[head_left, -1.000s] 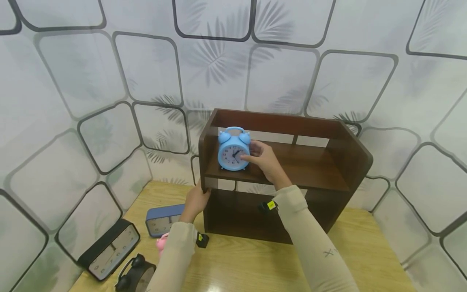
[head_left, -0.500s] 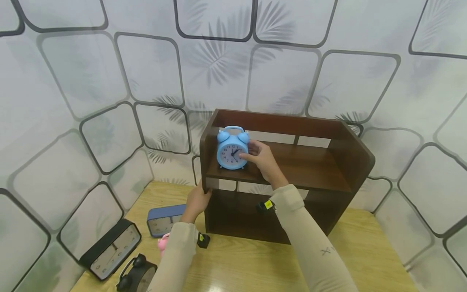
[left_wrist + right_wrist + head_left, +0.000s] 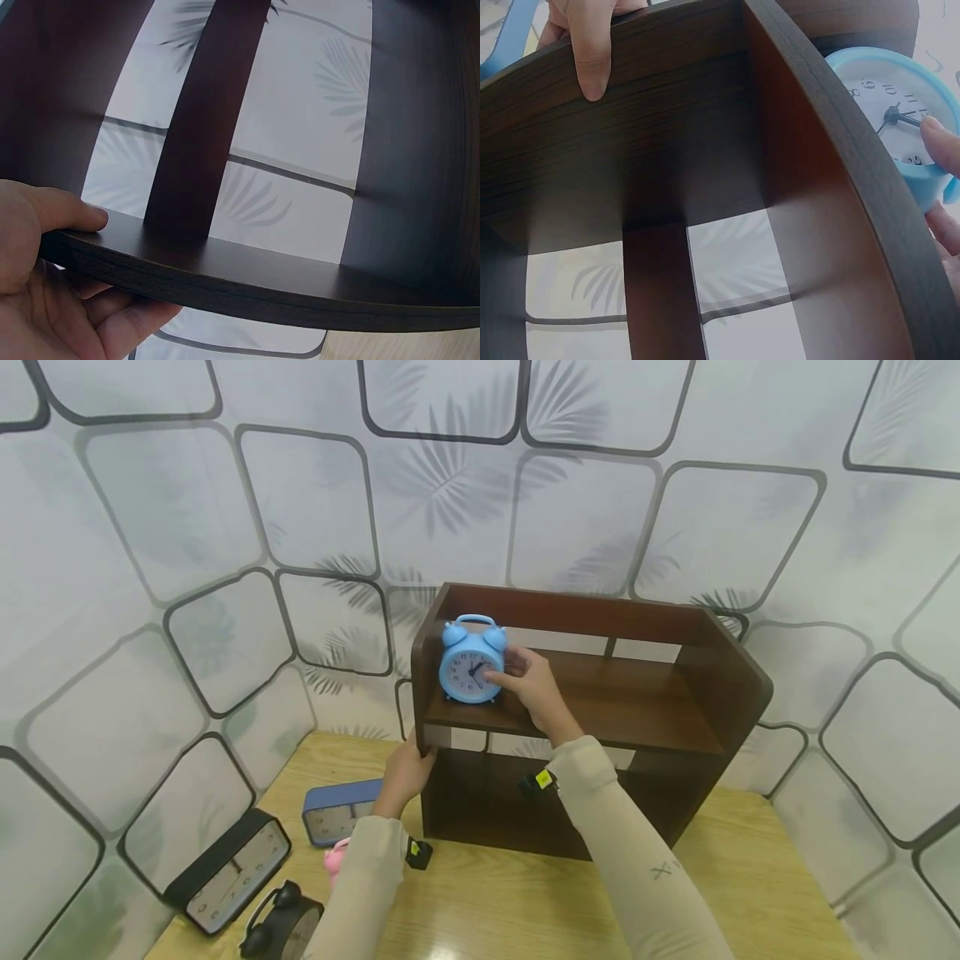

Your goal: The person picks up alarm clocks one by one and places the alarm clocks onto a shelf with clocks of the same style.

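A light blue twin-bell alarm clock stands upright on the upper board of a dark brown wooden shelf, near its left side panel. My right hand grips the clock from its right, the thumb over the dial and the other fingers behind. In the right wrist view the thumb lies on the face of the clock. Lower down, my left hand holds the shelf's left side panel. The left wrist view shows its thumb on the inner face and its fingers round the outside of the panel.
On the wooden table, left of the shelf, stand a blue rectangular clock, a black rectangular clock and a black twin-bell alarm clock. A pink object is partly hidden by the left sleeve. Patterned wall covering surrounds the table.
My right hand has shifted the blue alarm clock slightly left and back, closer to the shelf's left side panel. My left hand keeps its hold on the panel.
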A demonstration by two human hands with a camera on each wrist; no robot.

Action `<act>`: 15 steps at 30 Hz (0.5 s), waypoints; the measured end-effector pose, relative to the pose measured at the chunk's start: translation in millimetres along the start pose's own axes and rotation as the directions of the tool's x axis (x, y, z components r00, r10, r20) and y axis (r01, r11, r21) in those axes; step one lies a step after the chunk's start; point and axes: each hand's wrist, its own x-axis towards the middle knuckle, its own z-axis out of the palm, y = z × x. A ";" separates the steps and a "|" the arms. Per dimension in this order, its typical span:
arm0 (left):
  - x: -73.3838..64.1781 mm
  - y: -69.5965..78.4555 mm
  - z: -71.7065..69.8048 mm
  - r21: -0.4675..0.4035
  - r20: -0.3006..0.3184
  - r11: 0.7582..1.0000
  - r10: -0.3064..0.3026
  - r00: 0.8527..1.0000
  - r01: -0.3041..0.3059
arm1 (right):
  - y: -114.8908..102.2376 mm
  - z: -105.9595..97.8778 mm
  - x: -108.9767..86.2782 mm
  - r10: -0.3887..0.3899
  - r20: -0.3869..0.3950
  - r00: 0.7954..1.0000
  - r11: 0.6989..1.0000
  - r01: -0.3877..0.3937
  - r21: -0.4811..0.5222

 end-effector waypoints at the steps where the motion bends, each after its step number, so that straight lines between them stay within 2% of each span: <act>1: 0.0 0.1 -0.1 0.000 -0.001 1.000 0.001 1.000 -0.001 | 0.1 0.6 0.4 0.000 -0.001 1.000 1.000 0.000 -0.004; 15: 0.8 -0.8 -0.5 -0.001 0.000 1.000 0.000 1.000 0.000 | 1.9 5.3 1.1 -0.012 -0.011 1.000 0.998 0.012 -0.054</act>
